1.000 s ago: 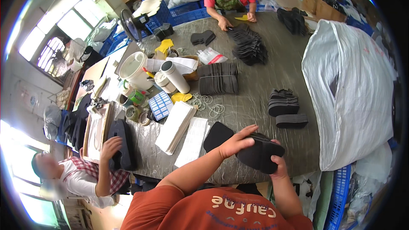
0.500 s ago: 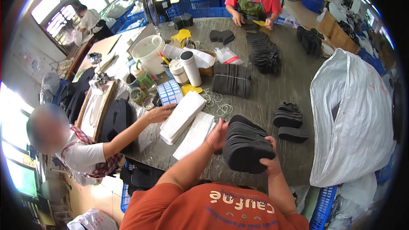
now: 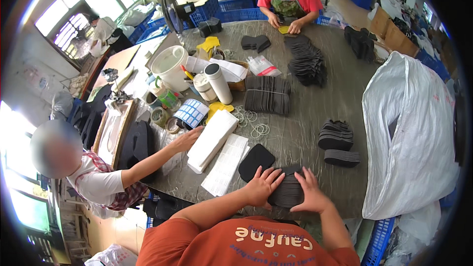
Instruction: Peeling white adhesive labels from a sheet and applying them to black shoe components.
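Observation:
A stack of thin black insole-shaped pieces (image 3: 287,193) rests on the table close to my body. My left hand (image 3: 263,187) lies against its left side, fingers spread over the upper edge. On the opposite side my right hand (image 3: 311,192) presses it with thumb and fingers apart, so the stack is held between both hands. A flat black piece with rounded corners (image 3: 256,161) lies just beyond my left hand. White paper strips (image 3: 225,165) are left of that piece. To the right sit two small stacks of dark pieces (image 3: 336,135), (image 3: 342,157).
Across the dark table (image 3: 315,113), a co-worker in red (image 3: 290,0) handles a yellow piece. Another person's arm (image 3: 152,160) reaches in from the left toward folded white paper (image 3: 213,140). A banded black stack (image 3: 267,94), rubber bands (image 3: 259,130), a white bottle (image 3: 218,83) and a large white sack (image 3: 409,138) stand around.
The thick stack, earlier raised in my hands, is now down on the table nearer my body. A flat black piece shows on its left. The far co-worker's hands have come together.

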Demonstrator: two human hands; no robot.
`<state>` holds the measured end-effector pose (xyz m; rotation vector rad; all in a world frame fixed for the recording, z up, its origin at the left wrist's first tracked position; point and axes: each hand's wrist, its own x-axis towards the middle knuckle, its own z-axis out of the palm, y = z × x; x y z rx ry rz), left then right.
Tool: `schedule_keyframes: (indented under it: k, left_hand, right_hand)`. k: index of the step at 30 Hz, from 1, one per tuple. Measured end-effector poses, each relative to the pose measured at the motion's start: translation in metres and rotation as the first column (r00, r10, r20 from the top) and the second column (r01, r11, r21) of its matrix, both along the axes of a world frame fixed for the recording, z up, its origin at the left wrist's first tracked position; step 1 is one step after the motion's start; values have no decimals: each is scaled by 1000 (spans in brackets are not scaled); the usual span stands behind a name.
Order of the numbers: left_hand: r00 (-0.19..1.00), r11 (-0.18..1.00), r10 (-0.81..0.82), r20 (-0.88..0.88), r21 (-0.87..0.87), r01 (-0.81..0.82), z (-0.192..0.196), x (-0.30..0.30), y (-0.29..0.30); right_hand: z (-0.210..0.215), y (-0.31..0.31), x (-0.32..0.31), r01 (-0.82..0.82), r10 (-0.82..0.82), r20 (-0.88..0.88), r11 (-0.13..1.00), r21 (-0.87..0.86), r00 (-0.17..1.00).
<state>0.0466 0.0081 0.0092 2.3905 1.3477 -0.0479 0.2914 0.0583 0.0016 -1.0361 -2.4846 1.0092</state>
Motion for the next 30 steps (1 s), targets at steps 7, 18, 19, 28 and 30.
schedule_keyframes:
  k: [7,18,19,28,30]
  left_hand:
    - [997,999,49,-56,-18,-50,12,8,9]
    - [983,984,177,48,-11,-177,3,2,-14]
    - [983,985,171,61,-5,-171,1,4,-16]
    - [994,996,94,56,4,-94,18,11,-2]
    - [987,994,86,133,51,-94,17,11,4]
  right_hand:
    - [161,179,-118,39,-50,-156,997,-71,986]
    - [65,105,-83,-216,168,-265,962,-166,950]
    - [31,82,-66,-156,140,-220,986,-59,965]
    - [-25,15,-33,177,-338,-576,932,-317,744]
    - [-20,19,-23,212,-374,-632,924,-319,679]
